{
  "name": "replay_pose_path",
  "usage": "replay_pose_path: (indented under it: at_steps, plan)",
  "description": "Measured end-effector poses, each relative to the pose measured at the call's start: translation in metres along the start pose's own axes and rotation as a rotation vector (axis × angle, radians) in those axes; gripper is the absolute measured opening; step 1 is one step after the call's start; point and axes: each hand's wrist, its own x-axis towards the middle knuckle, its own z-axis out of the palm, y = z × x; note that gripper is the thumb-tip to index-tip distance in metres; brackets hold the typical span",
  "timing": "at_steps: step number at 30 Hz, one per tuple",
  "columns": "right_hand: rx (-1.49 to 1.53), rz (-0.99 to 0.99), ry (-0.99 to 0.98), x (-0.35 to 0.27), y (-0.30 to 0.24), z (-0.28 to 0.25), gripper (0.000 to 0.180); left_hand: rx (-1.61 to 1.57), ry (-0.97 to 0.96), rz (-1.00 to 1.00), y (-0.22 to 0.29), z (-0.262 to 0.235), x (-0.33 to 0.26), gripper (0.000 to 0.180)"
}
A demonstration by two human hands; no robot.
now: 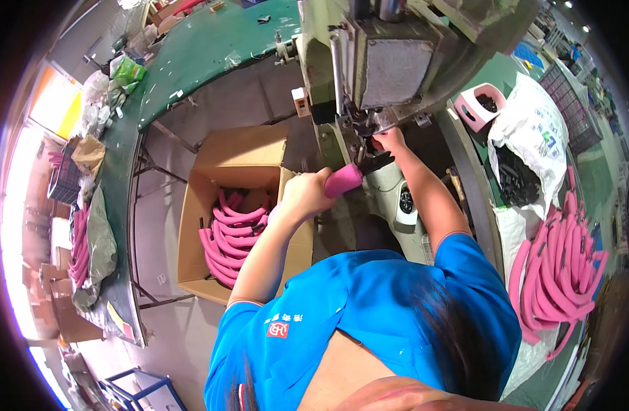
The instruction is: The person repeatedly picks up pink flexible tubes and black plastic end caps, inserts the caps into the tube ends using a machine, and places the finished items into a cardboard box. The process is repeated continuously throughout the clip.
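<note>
The left hand (306, 195) has its fingers clamped around a pink foam-covered tube (343, 180), which sits just below the head of a bench press (396, 68); the grip on the foam probably steadies the tube while its black end piece (377, 162) points in toward the tooling. The right hand (391, 141) is up beside that tooling, likely to mind the small working spot, though I cannot tell whether its fingers are together or closed on something. An open carton (242, 147) of curved pink tubes (235, 236) stands by the left forearm, and a heap of similar tubes (554, 267) lies on the right (both seemingly placed for short reaches), near a white sack (533, 116) of black parts (516, 178). The left elbow is bent, its forearm angled up and inward; the right arm stretches farther forward, slanting inward to the press.
</note>
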Motion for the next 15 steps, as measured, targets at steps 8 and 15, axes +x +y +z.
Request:
replay_pose_path:
  at_steps: [8,15]
  plan:
    - [-0.122,-0.01,0.04,-0.051,-0.061,0.01,0.013,-0.17,-0.043,-0.202,-0.027,0.027,-0.074,0.035]
    - [0.228,-0.065,-0.316,-0.125,-0.116,0.011,0.015,-0.312,0.047,-0.363,-0.023,0.04,-0.115,0.031]
